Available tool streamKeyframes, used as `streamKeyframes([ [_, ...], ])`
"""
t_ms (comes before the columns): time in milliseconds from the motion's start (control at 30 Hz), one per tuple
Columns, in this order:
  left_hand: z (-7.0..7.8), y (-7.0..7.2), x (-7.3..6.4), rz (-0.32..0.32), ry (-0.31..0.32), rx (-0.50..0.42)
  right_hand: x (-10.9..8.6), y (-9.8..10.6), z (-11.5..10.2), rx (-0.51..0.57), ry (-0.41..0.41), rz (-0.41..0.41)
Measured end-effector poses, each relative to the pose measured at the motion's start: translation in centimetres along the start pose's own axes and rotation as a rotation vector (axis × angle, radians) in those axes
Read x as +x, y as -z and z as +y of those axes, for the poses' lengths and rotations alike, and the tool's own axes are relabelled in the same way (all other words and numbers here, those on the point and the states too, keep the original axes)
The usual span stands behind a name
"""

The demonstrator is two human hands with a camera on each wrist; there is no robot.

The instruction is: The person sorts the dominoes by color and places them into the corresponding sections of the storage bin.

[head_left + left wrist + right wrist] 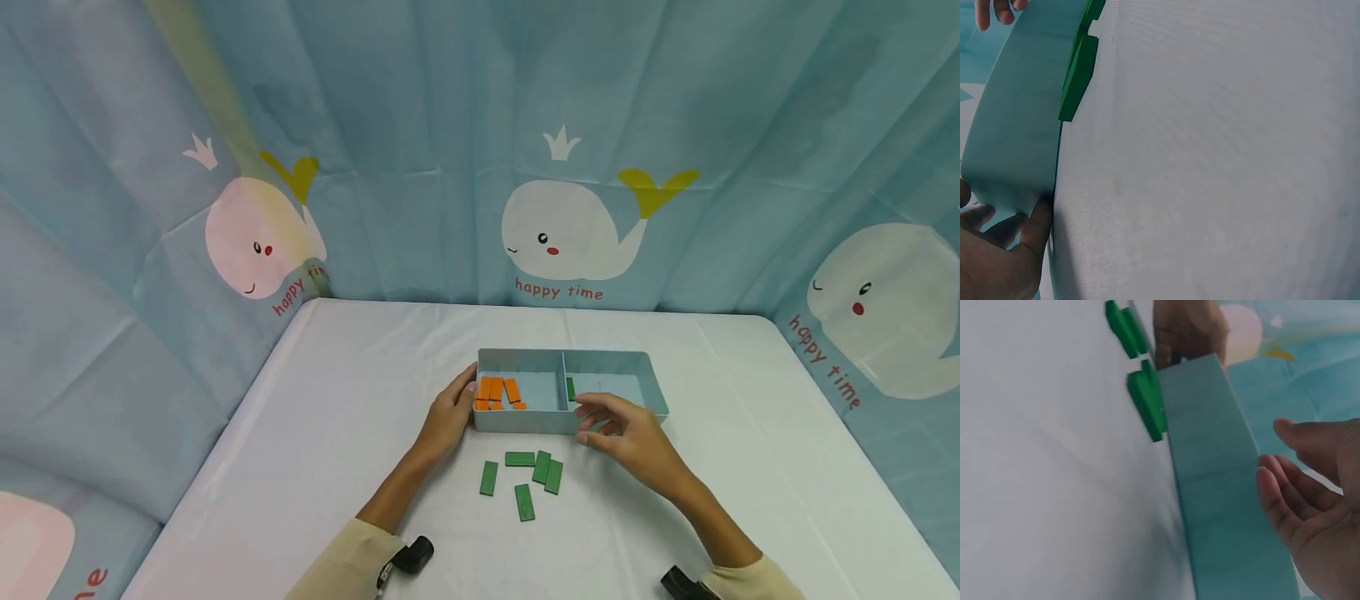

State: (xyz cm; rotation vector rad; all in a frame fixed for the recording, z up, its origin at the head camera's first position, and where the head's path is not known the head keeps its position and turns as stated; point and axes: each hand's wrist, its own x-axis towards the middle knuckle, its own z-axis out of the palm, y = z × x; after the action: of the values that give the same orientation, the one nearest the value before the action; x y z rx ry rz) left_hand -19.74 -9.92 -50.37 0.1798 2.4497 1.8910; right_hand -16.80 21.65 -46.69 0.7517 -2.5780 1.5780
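Note:
A pale blue-green two-compartment box point(525, 422) stands on the table. My left hand point(447, 418) holds its left end, with fingers against the outer end wall point(1007, 203). Orange tiles point(497, 389), several of them, lie in the left compartment. One green tile point(571, 389) is in the right compartment beside the divider point(565, 382). My right hand point(626, 433) hovers over the front wall of that compartment; its fingers are loosely bent, thumb apart, and hold nothing. In front of the box lie several green tiles point(523, 502), two of them touching.
A white cloth point(360, 367) covers the table. Behind and at both sides hang blue curtains point(420, 233) printed with whales. Each wrist carries a small black camera, such as the left one point(415, 555).

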Motion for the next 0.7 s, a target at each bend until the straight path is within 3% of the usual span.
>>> streamKeyframes([
  [700,0.1,0.0,0.0,0.003,0.004,0.012,-1.9,-2.7,0.7,-0.003,-0.069,-0.147],
])
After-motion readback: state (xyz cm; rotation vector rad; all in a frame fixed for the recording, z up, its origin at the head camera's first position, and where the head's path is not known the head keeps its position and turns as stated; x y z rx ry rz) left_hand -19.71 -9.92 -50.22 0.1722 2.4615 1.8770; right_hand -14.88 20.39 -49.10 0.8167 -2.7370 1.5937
